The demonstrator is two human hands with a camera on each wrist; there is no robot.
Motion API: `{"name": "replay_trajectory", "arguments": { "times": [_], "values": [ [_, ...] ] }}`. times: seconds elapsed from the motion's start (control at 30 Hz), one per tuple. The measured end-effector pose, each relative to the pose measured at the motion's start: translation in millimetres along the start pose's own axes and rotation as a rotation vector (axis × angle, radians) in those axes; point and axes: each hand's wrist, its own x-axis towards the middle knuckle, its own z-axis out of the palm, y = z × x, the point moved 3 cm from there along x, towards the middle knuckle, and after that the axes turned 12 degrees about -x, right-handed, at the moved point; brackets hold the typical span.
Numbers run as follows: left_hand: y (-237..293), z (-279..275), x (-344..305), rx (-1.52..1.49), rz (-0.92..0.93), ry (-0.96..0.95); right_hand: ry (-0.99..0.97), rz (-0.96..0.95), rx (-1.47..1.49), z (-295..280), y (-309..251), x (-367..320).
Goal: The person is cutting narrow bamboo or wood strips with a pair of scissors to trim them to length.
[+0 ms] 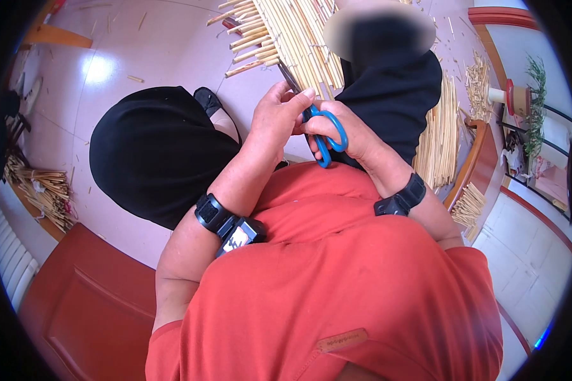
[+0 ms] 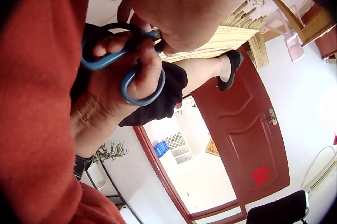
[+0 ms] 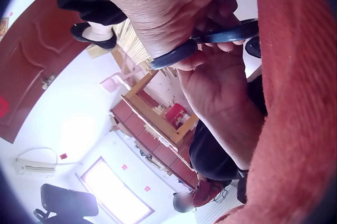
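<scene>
Blue-handled scissors [image 1: 327, 130] sit in my right hand [image 1: 353, 130], with fingers through the loops. Their dark blades point away from my body, toward a mat of pale stalks [image 1: 299, 38] bound in rows by thread. My left hand [image 1: 276, 114] meets the scissors near the pivot, its thumb stretched across and its other fingers tucked behind. Whether it pinches anything there, I cannot tell. In the left wrist view, the blue loops [image 2: 143, 97] circle the right hand's fingers. The right wrist view has the left palm [image 3: 218, 84] close below the handles.
My black-clad legs [image 1: 159, 152] spread either side of the mat. More stalks [image 1: 438, 136] lie at the right, and another pile [image 1: 47, 190] at the left. Stalk scraps dot the tiled floor [image 1: 76, 143]. A dark red panel [image 1: 95, 298] stands at lower left.
</scene>
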Motion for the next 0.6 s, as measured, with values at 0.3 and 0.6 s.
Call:
{"name": "replay_trajectory", "arguments": {
  "times": [0.3, 0.6],
  "values": [
    [-0.7, 4.5, -9.7, -0.028, -0.038, 0.001, 0.044, -0.07, -0.121, 2.9, 17.9, 1.7],
    [-2.9, 4.1, -14.2, 0.109, -0.008, 0.027, -0.053, 0.021, 0.031, -0.9, 7.2, -16.8]
  ]
}}
